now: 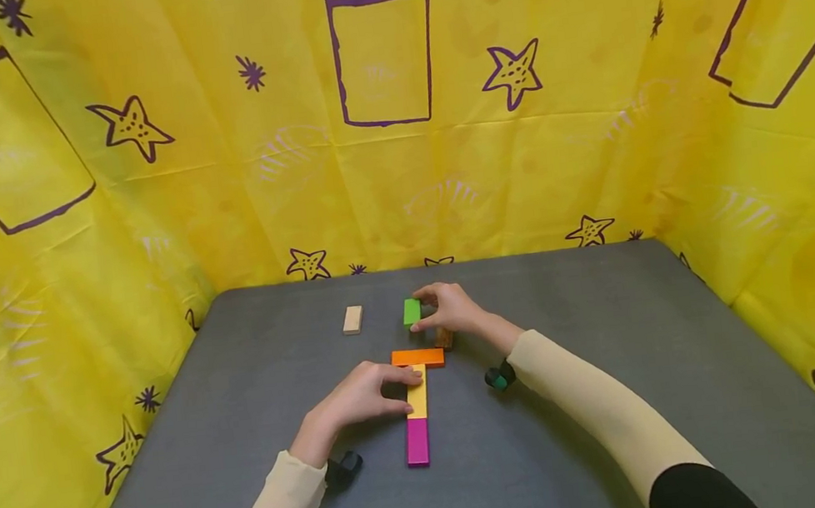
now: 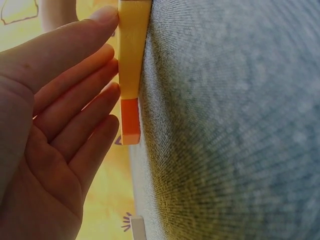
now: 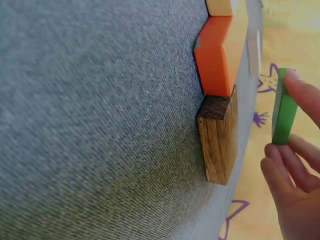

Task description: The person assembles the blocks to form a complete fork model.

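Note:
My right hand (image 1: 455, 309) pinches a green block (image 3: 285, 114) by its ends, between thumb and fingertips. In the right wrist view the block is raised off the grey table. My left hand (image 1: 358, 394) rests its fingertips and thumb on top of a yellow block (image 2: 133, 55), its fingers nearly straight. The yellow block lies lengthwise between a magenta block (image 1: 417, 444) at its near end and an orange block (image 1: 419, 358) set crosswise at its far end. Partly hidden behind my right hand in the head view, a brown wood-grain block (image 3: 219, 145) touches the orange block's corner.
A pale wooden block (image 1: 353, 320) lies apart, farther back and left of the green block. The grey tabletop (image 1: 598, 333) is bordered by a yellow patterned curtain (image 1: 401, 196) at the back and sides. Dark straps are on both wrists.

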Demonstrator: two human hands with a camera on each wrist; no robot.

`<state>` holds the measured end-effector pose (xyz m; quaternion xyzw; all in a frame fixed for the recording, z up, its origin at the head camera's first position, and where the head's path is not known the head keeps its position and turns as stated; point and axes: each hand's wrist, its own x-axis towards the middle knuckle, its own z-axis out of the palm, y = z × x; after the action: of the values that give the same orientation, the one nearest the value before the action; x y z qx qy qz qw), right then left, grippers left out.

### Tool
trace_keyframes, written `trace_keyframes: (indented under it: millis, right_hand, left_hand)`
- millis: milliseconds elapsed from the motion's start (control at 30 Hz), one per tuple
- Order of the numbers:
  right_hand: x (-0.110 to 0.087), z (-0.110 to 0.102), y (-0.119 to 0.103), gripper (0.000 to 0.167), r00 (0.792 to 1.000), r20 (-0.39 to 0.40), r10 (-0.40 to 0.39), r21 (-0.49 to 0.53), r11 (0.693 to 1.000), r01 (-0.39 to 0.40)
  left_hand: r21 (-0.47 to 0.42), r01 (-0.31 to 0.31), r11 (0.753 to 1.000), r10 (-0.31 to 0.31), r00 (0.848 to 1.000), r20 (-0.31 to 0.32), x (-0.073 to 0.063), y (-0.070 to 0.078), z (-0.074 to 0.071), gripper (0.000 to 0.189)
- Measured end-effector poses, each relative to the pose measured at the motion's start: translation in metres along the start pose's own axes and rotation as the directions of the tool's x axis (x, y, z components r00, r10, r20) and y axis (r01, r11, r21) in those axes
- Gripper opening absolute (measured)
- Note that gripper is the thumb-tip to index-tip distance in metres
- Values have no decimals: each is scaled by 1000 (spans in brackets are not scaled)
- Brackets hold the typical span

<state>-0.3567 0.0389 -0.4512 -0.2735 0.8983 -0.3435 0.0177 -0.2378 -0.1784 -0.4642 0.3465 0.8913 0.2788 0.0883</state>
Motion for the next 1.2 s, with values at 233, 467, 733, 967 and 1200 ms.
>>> trace_keyframes:
  millis: [233,467,733,967,1200]
  right_hand:
    - [-7,2,-1,64,1000,8,21,5,1000,-21]
    - [-12,3,0,64,1000,9,1,16,1000,-1]
    - [-15,2,1,64,1000,19,-5,5,1000,5]
    - [-17,1,1,65,999,35,-1,-6,1000,2]
    - [-19,2,2,65,999,43,-10,-5,1000,11]
  left_hand:
    - [-5,22,1000,-22,1000,15,1,-2,1,47]
    - [-5,22,1000,-22,1000,13,1,-2,1,47]
    - [-15,16,1000,-16,1000,12,1,-2,0,46]
    - [-9,23,1000,-23,1000,16,1,-3,0,46]
    - [-12,22,1000,-22,1000,19,1,-2,0,46]
